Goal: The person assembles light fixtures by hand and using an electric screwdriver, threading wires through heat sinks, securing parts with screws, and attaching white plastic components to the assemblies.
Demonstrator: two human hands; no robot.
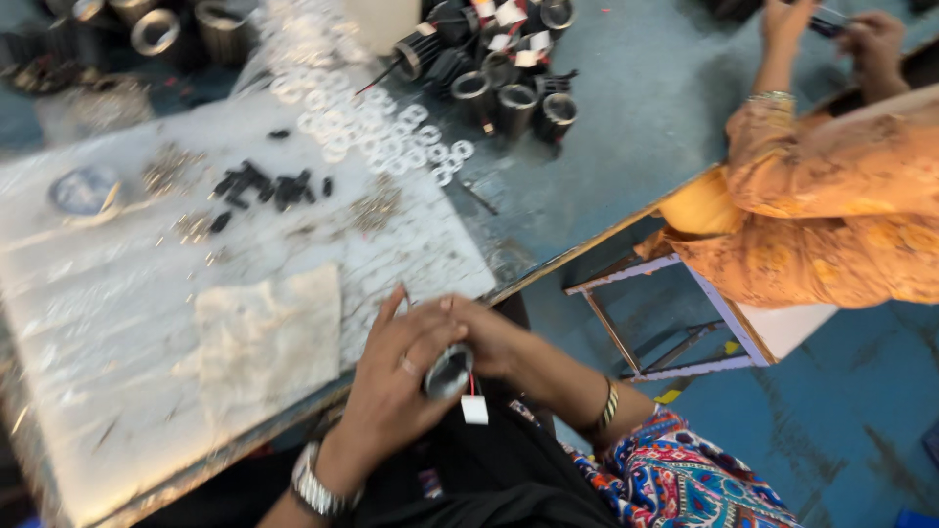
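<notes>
I am watching both hands working together at about 6 o'clock in the head view, just off the near edge of the table. The left hand is curling its fingers around a small metal cylinder, thumb and forefinger pressing on its rim, so it is gripping the part rather than lying open. The right hand is meeting it from 3 o'clock, fingers bent and touching the same cylinder; the blur is keeping me from telling how tightly they are closing. A thin red wire with a small white tag is hanging from the cylinder toward 6 o'clock. A metal watch is sitting on the left wrist and a gold bangle on the right. On the table, a worn grey cloth is lying at 9 o'clock from the hands. Farther off, toward 11 o'clock, small black parts are lying scattered, and white rings are spreading out at 12 o'clock. Beyond those, a cluster of dark finned cylinders is standing. At 2 o'clock another person in an orange garment is sitting on a stool, that person's hands raised well apart from mine.
</notes>
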